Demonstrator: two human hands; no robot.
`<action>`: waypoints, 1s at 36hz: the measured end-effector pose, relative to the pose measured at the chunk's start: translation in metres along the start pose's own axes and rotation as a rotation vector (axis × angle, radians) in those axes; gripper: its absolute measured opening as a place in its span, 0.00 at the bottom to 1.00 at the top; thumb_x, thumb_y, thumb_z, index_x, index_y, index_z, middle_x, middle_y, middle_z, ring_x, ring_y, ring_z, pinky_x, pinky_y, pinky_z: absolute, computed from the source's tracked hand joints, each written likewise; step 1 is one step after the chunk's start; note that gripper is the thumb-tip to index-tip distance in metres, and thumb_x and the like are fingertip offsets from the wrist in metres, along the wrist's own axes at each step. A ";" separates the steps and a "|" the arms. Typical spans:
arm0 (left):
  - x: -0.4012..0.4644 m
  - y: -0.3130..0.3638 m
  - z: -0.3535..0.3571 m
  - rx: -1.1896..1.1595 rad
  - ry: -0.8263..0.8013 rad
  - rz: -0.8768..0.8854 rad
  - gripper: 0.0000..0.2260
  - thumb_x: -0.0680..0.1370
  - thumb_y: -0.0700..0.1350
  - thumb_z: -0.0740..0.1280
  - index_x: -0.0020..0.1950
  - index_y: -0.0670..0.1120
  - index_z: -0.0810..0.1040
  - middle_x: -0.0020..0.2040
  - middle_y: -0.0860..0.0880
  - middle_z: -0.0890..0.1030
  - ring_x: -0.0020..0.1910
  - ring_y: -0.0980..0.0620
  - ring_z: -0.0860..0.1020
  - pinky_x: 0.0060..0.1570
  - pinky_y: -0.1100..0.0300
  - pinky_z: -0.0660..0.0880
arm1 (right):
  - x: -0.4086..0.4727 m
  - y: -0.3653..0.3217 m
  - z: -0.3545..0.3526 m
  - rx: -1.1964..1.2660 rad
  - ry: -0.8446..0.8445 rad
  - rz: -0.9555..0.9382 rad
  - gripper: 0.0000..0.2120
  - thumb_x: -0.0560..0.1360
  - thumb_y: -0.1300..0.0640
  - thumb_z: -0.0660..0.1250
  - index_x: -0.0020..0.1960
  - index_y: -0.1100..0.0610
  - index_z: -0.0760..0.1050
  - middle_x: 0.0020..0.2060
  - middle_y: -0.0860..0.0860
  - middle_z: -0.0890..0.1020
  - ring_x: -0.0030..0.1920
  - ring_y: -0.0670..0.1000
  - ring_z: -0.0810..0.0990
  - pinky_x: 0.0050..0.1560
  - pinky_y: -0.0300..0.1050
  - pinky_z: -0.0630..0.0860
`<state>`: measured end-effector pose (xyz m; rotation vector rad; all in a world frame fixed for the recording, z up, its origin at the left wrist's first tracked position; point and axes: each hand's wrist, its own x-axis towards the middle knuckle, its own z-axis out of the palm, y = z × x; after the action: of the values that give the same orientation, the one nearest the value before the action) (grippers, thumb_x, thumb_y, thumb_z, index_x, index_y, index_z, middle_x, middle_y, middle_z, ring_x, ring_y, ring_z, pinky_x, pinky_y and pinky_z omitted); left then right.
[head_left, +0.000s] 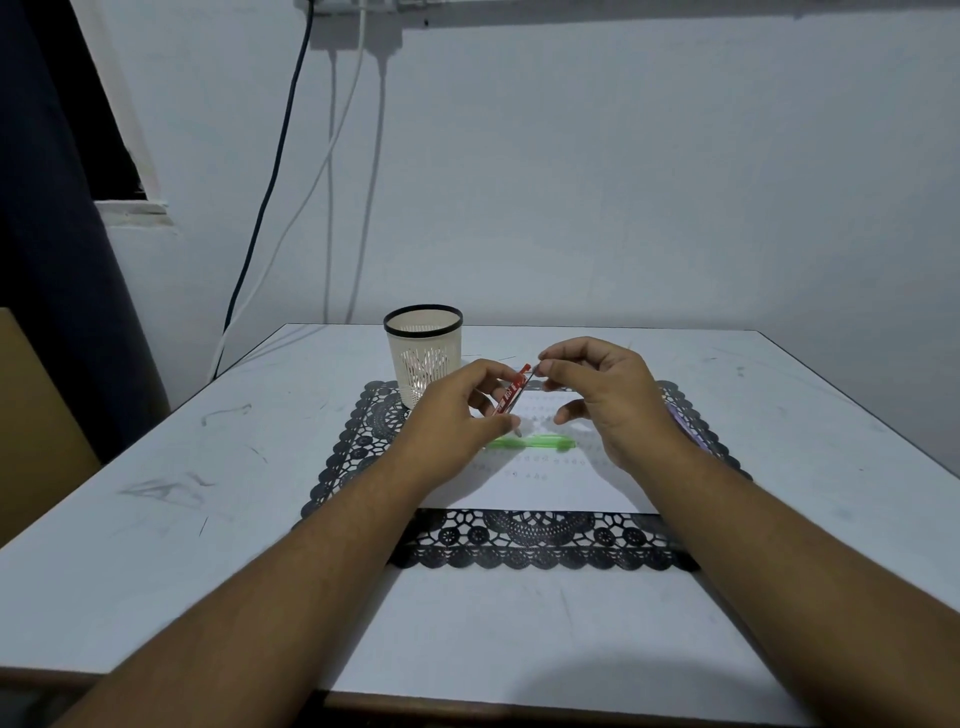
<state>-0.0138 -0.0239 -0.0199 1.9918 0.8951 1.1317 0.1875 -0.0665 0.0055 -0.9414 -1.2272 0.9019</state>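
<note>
Held tilted above the sheet of paper (545, 483), the red pen (511, 395) looks light, stiff and slick, so the left hand (462, 415) grips its barrel while the right hand (597, 395) pinches its upper tip.

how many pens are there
2: a red plastic pen pinched by the left hand and right hand; a translucent green pen on the white paper. More may be hidden.
</note>
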 end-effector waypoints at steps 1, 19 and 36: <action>0.000 0.000 0.000 0.001 0.000 -0.002 0.19 0.72 0.42 0.78 0.57 0.63 0.82 0.48 0.57 0.81 0.43 0.58 0.79 0.47 0.44 0.84 | 0.000 0.000 0.000 0.000 0.001 0.004 0.04 0.70 0.57 0.77 0.45 0.53 0.87 0.43 0.54 0.87 0.43 0.49 0.85 0.30 0.44 0.78; -0.003 0.006 0.000 0.025 -0.006 -0.008 0.20 0.74 0.40 0.78 0.58 0.61 0.82 0.49 0.60 0.81 0.46 0.57 0.80 0.50 0.48 0.83 | -0.006 -0.009 0.004 -0.021 0.003 -0.017 0.08 0.74 0.62 0.74 0.41 0.50 0.84 0.39 0.51 0.85 0.41 0.51 0.83 0.30 0.45 0.78; -0.003 0.004 0.000 0.034 -0.018 -0.012 0.20 0.74 0.41 0.78 0.58 0.62 0.81 0.48 0.59 0.81 0.46 0.56 0.80 0.51 0.41 0.82 | -0.005 -0.009 0.005 -0.002 0.015 -0.032 0.07 0.74 0.60 0.73 0.43 0.48 0.84 0.43 0.56 0.88 0.40 0.51 0.84 0.29 0.44 0.79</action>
<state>-0.0137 -0.0283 -0.0181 2.0181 0.9217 1.0976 0.1828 -0.0741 0.0124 -0.9260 -1.2273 0.8675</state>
